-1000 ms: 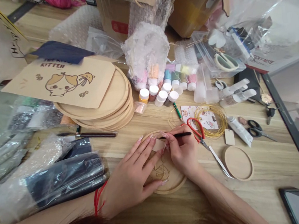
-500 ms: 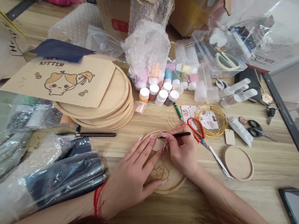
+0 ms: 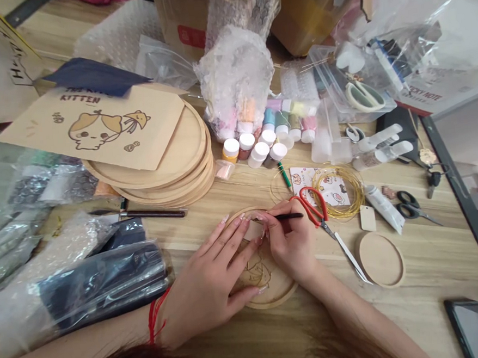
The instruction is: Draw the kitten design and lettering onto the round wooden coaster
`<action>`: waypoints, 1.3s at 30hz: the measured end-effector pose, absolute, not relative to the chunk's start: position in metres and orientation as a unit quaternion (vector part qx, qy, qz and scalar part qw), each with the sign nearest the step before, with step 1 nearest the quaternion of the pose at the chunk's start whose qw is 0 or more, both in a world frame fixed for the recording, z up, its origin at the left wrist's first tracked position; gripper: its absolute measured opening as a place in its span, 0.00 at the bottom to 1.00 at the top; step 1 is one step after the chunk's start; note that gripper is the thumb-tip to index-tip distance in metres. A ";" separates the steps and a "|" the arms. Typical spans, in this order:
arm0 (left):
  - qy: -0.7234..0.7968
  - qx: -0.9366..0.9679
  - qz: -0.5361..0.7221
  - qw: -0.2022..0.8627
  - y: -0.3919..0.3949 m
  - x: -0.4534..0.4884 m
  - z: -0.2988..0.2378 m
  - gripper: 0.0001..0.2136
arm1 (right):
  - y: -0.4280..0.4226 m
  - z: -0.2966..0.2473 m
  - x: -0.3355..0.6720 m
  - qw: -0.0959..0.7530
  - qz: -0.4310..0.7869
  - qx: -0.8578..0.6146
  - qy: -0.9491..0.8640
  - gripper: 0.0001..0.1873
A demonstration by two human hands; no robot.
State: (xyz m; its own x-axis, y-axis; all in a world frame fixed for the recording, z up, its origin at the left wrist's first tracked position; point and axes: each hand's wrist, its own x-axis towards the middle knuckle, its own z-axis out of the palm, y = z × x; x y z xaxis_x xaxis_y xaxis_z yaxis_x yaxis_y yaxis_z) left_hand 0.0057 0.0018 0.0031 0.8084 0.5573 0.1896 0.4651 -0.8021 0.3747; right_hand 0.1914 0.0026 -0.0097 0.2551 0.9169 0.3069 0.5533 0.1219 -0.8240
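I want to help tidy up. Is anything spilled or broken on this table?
Nothing looks spilled or broken. The kitten sheet lies crooked on the stack of wooden plates, overhanging its left edge, and the red-handled snips rest on the edge of the gold wire coil. The black stylus in the right hand looks fine.

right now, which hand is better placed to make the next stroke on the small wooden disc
Right. The right hand grips the black pen with its tip at the paper piece on the wooden disc; the left hand lies flat on that disc, likely steadying it.
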 end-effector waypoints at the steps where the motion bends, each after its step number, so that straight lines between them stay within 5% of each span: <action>1: 0.273 0.938 0.146 0.155 0.002 0.006 0.003 0.30 | 0.003 -0.009 0.191 0.471 0.192 -0.637 -0.580 0.07; 12: 0.271 0.940 0.143 0.148 0.003 0.006 0.003 0.30 | 0.006 -0.005 0.194 0.444 0.203 -0.615 -0.620 0.08; 21: 0.267 0.943 0.139 0.141 0.002 0.006 0.002 0.30 | 0.006 -0.010 0.200 0.514 0.262 -0.605 -0.548 0.07; 39: 0.271 0.939 0.150 0.149 0.002 0.007 0.001 0.30 | 0.005 -0.013 0.204 0.469 0.253 -0.597 -0.600 0.08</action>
